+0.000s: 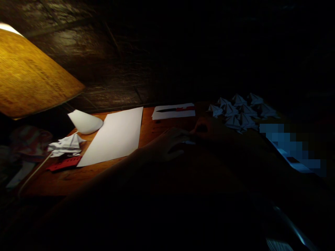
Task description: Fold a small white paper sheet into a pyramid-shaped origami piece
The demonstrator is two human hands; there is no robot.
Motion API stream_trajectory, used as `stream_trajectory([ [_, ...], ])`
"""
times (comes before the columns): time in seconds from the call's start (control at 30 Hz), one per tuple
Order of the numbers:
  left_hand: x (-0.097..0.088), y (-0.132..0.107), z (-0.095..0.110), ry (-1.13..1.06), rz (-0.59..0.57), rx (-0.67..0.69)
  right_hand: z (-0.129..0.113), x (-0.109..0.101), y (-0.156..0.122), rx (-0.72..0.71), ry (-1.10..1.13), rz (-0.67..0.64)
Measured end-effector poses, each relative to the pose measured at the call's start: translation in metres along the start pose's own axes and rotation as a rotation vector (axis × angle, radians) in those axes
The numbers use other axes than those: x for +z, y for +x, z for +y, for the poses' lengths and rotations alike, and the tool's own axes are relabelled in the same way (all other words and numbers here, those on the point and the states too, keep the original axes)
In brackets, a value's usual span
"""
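Observation:
The scene is very dark. My left hand [167, 144] rests on the wooden table [154, 130], fingers bent and pressed down on a small pale piece of paper [188, 142]. My right hand [206, 128] meets it from the right, fingers curled at the same paper; the dark hides its grip. A plain white sheet [115, 136] lies just left of my left hand. Several folded white paper shapes [240, 111] are heaped behind my right hand.
A lit lampshade [28, 76] hangs over the left. Beneath it lie a curled white paper [85, 122], a folded paper shape [66, 144] and a red ruler [64, 164]. A red-handled knife [175, 109] lies on a white sheet at the back. A blurred blue patch [293, 146] is at right.

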State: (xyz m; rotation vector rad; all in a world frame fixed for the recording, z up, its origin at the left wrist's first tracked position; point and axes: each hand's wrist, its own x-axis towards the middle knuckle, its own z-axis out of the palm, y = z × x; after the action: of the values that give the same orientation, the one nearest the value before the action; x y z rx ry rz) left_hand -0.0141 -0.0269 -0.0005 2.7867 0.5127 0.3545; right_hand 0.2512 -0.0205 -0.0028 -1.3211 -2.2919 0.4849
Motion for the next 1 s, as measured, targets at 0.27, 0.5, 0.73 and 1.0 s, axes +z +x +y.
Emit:
stream_trajectory([
  [0.27,-0.0028,0.0004,0.0013,-0.034,-0.015,-0.023,0.0033,0.0043,0.0021,0.016,-0.033,-0.005],
  [0.5,-0.003,-0.0019,0.0002,0.004,-0.019,-0.05,0.0085,0.0058,0.0014,-0.054,-0.057,-0.008],
  [0.73,-0.0041,-0.0008,0.002,0.018,-0.028,-0.052,0.0079,0.0053,0.0027,-0.01,-0.038,-0.026],
  [1.0,-0.003,-0.0015,-0.0001,0.038,-0.023,-0.041,0.0056,0.0041,0.0057,0.031,-0.036,-0.039],
])
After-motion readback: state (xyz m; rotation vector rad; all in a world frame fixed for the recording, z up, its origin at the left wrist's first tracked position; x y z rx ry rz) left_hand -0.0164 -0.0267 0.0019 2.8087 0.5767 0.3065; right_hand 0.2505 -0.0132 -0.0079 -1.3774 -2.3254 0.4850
